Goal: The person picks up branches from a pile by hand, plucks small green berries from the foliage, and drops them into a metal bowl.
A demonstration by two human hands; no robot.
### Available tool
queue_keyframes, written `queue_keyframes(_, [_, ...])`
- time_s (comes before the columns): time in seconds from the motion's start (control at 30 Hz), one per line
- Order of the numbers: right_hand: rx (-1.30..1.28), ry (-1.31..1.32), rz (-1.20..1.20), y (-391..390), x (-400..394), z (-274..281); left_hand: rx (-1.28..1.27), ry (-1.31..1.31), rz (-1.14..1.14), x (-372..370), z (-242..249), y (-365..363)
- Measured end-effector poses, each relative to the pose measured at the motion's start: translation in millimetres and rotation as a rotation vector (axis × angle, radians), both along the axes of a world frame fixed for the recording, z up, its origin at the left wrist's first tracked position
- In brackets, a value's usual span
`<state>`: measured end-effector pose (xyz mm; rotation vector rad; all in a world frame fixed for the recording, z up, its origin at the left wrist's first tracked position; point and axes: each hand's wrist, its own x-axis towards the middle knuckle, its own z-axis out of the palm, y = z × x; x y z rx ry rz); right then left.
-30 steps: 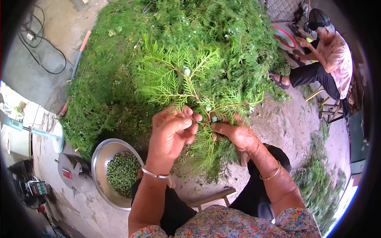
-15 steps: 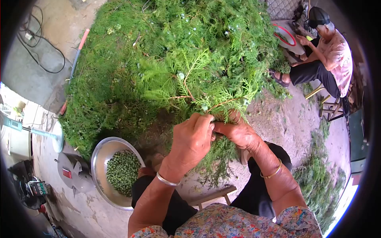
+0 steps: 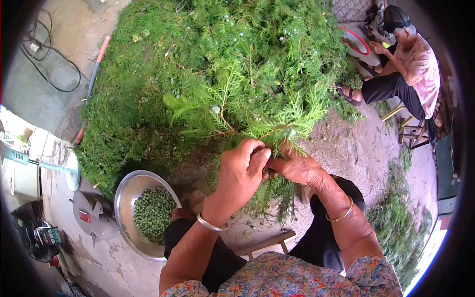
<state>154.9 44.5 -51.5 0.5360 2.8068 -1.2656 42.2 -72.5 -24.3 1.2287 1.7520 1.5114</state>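
A leafy green conifer sprig [image 3: 225, 116] rises between my hands, with pale green cones [image 3: 215, 110] on it. My right hand [image 3: 299, 169] is closed round the lower part of its stem. My left hand [image 3: 240, 171] is closed too, thumb and forefinger pinching at the sprig beside the right fingers; whether a cone is also between them is hidden. More foliage hangs below my hands. By my left knee stands a wide metal bowl [image 3: 123, 200] partly filled with small green cones [image 3: 154, 215].
A large heap of cut conifer branches [image 3: 148, 74] lies in front. At the right, a seated person [image 3: 410, 64] works beside a red-rimmed basin [image 3: 363, 42]. A pale blue fan [image 3: 73, 171] and a grey metal stand [image 3: 91, 213] are left. More branches [image 3: 396, 237] lie right.
My left thumb and forefinger have shifted on the stem, the thumb now higher. The sprig has tilted slightly, its upper left tip moving left.
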Motion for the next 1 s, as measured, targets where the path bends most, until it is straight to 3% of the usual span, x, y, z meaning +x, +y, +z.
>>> queue_keyframes(0.07, [-0.138, -0.065, -0.084, -2.3, -5.2, 14.2, 0.005, -0.012, 0.025, 0.4, -6.5, 2.2])
queue_keyframes(0.13, [-0.278, -0.133, -0.168, -2.2, -6.8, 16.4, -0.026, 0.397, 0.034, 1.2, -13.7, 1.9])
queue_keyframes(0.2, [-0.298, -0.026, -0.100, -0.9, -7.4, 8.9, -0.077, 0.425, 0.029, -0.9, -11.7, 1.8])
queue_keyframes(0.27, [-0.423, 0.037, -0.103, -4.2, -7.7, 16.1, -0.094, 0.160, -0.005, -4.2, -7.0, 1.9])
queue_keyframes(0.3, [-0.549, 0.102, -0.106, -6.2, -8.0, 22.0, -0.094, 0.158, 0.000, -3.8, -8.7, 2.0])
queue_keyframes(0.4, [-0.463, -0.073, -0.170, -6.6, -8.2, 44.9, -0.013, 0.229, 0.065, -1.2, -12.0, 3.2])
queue_keyframes(0.5, [-0.606, 0.044, -0.178, -5.4, -6.2, 34.4, 0.066, 0.027, 0.037, 0.0, -2.1, 0.5])
queue_keyframes(0.57, [-0.611, 0.016, -0.180, -4.2, -5.2, 36.1, 0.031, -0.217, 0.023, -1.4, 4.3, -2.1])
queue_keyframes(0.6, [-0.616, -0.012, -0.182, -3.2, -4.6, 37.1, 0.032, -0.216, 0.020, -4.1, 7.7, -3.6])
queue_keyframes(0.67, [-0.615, 0.039, -0.208, -2.4, -3.5, 33.3, -0.012, -0.717, -0.122, -12.7, 14.2, -6.8])
queue_keyframes(0.73, [-0.618, 0.094, -0.240, -1.3, -2.6, 30.0, 0.143, -1.020, -0.174, -18.2, 11.5, -8.4])
queue_keyframes(0.87, [-0.708, 0.169, -0.332, -2.6, -3.2, 32.6, 0.228, -1.127, -0.128, -25.2, 12.9, -7.7])
queue_keyframes(0.93, [-0.697, 0.206, -0.375, -2.1, -4.0, 32.4, 0.210, -0.883, 0.054, -23.5, 10.1, -6.0])
queue_keyframes(1.0, [-0.696, 0.221, -0.362, -2.0, -4.0, 31.5, 0.182, -0.772, 0.065, -23.3, 0.3, -3.5])
